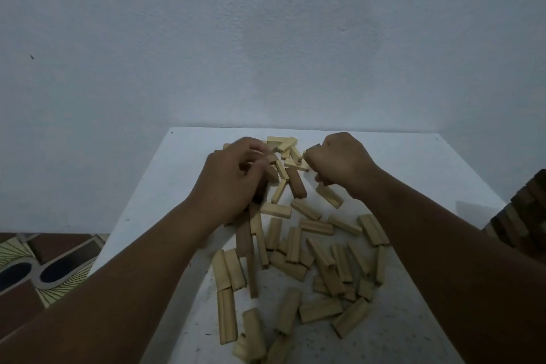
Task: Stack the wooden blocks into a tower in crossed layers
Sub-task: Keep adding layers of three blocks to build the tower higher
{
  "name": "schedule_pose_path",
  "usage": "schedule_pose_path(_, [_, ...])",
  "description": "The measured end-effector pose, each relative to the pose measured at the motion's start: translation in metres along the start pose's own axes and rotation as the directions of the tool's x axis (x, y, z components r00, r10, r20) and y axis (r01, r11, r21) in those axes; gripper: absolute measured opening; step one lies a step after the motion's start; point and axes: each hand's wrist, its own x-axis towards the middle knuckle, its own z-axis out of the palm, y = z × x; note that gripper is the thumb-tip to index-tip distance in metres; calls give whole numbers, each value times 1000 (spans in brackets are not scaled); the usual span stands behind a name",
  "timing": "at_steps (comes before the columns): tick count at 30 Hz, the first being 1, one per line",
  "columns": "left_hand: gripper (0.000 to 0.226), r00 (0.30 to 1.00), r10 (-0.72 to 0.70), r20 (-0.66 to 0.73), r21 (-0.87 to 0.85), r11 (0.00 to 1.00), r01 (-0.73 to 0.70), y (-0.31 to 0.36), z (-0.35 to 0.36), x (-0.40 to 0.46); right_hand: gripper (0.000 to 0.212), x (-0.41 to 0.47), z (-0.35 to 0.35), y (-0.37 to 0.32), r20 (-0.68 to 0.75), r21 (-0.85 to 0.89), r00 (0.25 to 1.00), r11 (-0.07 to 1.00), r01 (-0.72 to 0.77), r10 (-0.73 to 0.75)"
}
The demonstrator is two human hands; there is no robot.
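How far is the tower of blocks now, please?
Nothing looks done: no tower or crossed layer stands on the white table; the wooden blocks lie scattered flat. In hand: the left hand reaches into the far blocks with bent fingers, and the right hand is curled round a dark block. Left: every layer.

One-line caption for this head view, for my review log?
Both hands, left hand and right hand, gather wooden blocks scattered across a white table; no tower started yet.
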Motion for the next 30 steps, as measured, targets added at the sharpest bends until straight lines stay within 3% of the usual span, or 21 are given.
schedule_pose_path(3, [10, 981, -154, -118, -163, 978, 133, 3, -9, -4, 11, -5, 12, 1, -34, -22, 996, 996, 87, -88])
schedule_pose_path(6, [14, 941, -313, -128, -377, 893, 246, 6, -18, -12, 28, -9, 31, 6, 28, -251, 989, 957, 148, -146])
schedule_pose_path(8, [16, 905, -407, -122, -506, 810, 296, 7, -23, -18, 26, -9, 40, 11, 37, -354, 988, 922, 155, -152])
schedule_pose_path(11, [21, 881, -460, -110, -603, 735, 309, 14, -30, -30, 19, -14, 38, 15, -37, -254, 990, 959, 124, -138])
schedule_pose_path(22, [24, 899, -437, 40, -559, 736, 382, 85, 16, -107, 24, -128, -38, 32, -177, 10, 982, 998, 63, -61])
schedule_pose_path(27, [17, 924, -375, 77, -510, 781, 360, 122, 46, -146, 26, -201, -57, 83, -279, -109, 954, 991, 82, -110])
schedule_pose_path(30, [13, 923, -376, 82, -482, 796, 368, 134, 66, -168, 26, -233, -58, 110, -245, -147, 969, 989, -3, -34])
